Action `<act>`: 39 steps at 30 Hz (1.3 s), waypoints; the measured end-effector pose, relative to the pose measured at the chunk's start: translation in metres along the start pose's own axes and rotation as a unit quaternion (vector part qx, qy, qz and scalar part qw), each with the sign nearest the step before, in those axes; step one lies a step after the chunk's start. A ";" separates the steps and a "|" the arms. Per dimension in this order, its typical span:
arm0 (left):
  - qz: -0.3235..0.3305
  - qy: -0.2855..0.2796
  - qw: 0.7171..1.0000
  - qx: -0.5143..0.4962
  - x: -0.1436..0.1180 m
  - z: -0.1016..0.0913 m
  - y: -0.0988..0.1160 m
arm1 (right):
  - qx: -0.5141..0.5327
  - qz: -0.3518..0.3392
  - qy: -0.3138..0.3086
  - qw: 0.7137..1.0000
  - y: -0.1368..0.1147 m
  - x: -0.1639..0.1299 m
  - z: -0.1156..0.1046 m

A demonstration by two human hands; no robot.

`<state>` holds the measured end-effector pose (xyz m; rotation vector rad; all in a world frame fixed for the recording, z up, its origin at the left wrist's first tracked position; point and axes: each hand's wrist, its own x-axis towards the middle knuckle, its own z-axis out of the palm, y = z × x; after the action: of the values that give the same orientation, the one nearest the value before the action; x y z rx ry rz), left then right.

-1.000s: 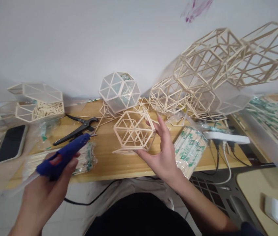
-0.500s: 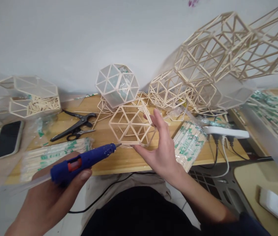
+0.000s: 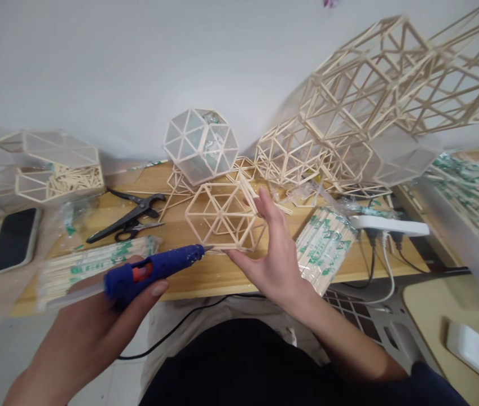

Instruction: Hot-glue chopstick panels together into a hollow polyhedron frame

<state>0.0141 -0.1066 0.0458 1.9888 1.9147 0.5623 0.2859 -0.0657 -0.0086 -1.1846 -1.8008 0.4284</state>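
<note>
With the small stick frame [image 3: 221, 214] as the clock's centre, the panelled ball [image 3: 201, 145] sits behind at eleven o'clock, the large lattice [image 3: 391, 86] at two, the power strip [image 3: 395, 225] at three, the glue gun [image 3: 163, 265] at eight, and, on the tabletop [image 3: 218, 283] at nine, the cutting tools [image 3: 137, 211], then the phone [image 3: 14, 239] farther out.

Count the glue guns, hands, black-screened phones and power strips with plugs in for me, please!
Blue hot glue gun: 1
Left hand and right hand: 2
Black-screened phone: 1
White power strip: 1
Total: 5
</note>
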 end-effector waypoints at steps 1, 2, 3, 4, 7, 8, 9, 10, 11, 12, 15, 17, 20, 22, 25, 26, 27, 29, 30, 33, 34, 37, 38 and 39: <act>0.009 -0.007 1.000 0.000 0.000 0.000 0.000 | 0.000 0.003 -0.001 1.000 0.000 0.000 0.000; 0.017 -0.014 1.000 0.001 0.001 0.000 0.000 | 0.001 0.005 -0.002 1.000 0.000 0.000 0.000; 0.029 -0.018 0.999 -0.001 0.001 0.001 0.000 | 0.001 0.004 -0.003 1.000 -0.001 -0.001 0.000; 0.036 -0.016 0.999 -0.002 0.001 0.001 0.000 | 0.000 0.002 -0.003 1.000 -0.001 -0.001 0.000; 0.066 -0.008 0.998 -0.007 0.004 0.003 0.004 | -0.005 -0.003 -0.001 1.000 0.000 -0.001 0.001; 0.076 -0.006 0.997 -0.010 0.005 0.003 0.007 | -0.006 -0.004 0.000 1.000 0.000 -0.001 0.002; 0.081 -0.004 0.997 -0.012 0.006 0.004 0.009 | -0.006 -0.004 0.001 1.000 0.000 -0.001 0.002; 0.085 -0.002 0.996 -0.013 0.007 0.005 0.011 | -0.006 -0.004 0.001 1.000 0.000 -0.001 0.002; 0.092 -0.001 0.996 -0.015 0.007 0.005 0.014 | -0.005 -0.005 0.001 1.000 0.001 -0.001 0.003; 0.102 0.002 0.995 -0.017 0.008 0.006 0.016 | -0.005 -0.006 0.000 1.000 0.001 -0.002 0.003; 0.139 0.002 0.990 -0.022 0.008 0.007 0.019 | -0.005 -0.002 -0.005 1.000 0.000 -0.002 0.003; 0.153 0.005 0.988 -0.026 0.008 0.008 0.021 | -0.006 0.000 -0.005 1.000 -0.001 -0.002 0.002; 0.161 0.005 0.986 -0.036 0.009 0.009 0.024 | -0.008 0.000 -0.004 1.000 -0.001 -0.002 0.002; 0.160 0.002 0.986 -0.039 0.010 0.009 0.027 | -0.009 0.003 -0.005 1.000 -0.002 -0.002 0.002; 0.153 -0.009 0.987 -0.041 0.009 0.009 0.029 | -0.007 0.009 -0.006 1.000 -0.001 -0.003 0.002; 0.150 -0.013 0.988 -0.043 0.009 0.008 0.029 | -0.005 0.010 -0.006 1.000 -0.001 -0.003 0.002; 0.150 -0.016 0.988 -0.046 0.008 0.007 0.028 | -0.003 0.011 -0.005 1.000 -0.001 -0.003 0.002; 0.146 -0.012 0.988 -0.044 0.006 0.004 0.024 | -0.002 0.009 -0.003 1.000 0.000 -0.003 0.003; 0.141 -0.009 0.989 -0.040 0.004 0.002 0.021 | -0.003 0.007 -0.001 1.000 0.000 -0.003 0.003; 0.114 0.001 0.993 -0.020 0.001 -0.003 0.011 | -0.005 -0.001 0.004 1.000 0.001 -0.002 0.003; 0.107 0.004 0.994 -0.014 0.000 -0.004 0.009 | -0.005 -0.003 0.004 1.000 0.002 -0.002 0.003; 0.115 0.013 0.993 -0.008 0.001 -0.004 0.008 | -0.005 -0.006 0.006 1.000 0.002 -0.002 0.004; 0.125 0.011 0.992 -0.013 0.001 -0.004 0.010 | -0.005 -0.006 0.007 1.000 0.001 -0.002 0.004; 0.138 0.007 0.990 -0.019 0.002 -0.003 0.014 | -0.005 -0.006 0.007 1.000 0.001 -0.002 0.004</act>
<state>0.0244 -0.1056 0.0554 2.2453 1.6331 0.6780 0.2835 -0.0664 -0.0126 -1.1807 -1.7976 0.4046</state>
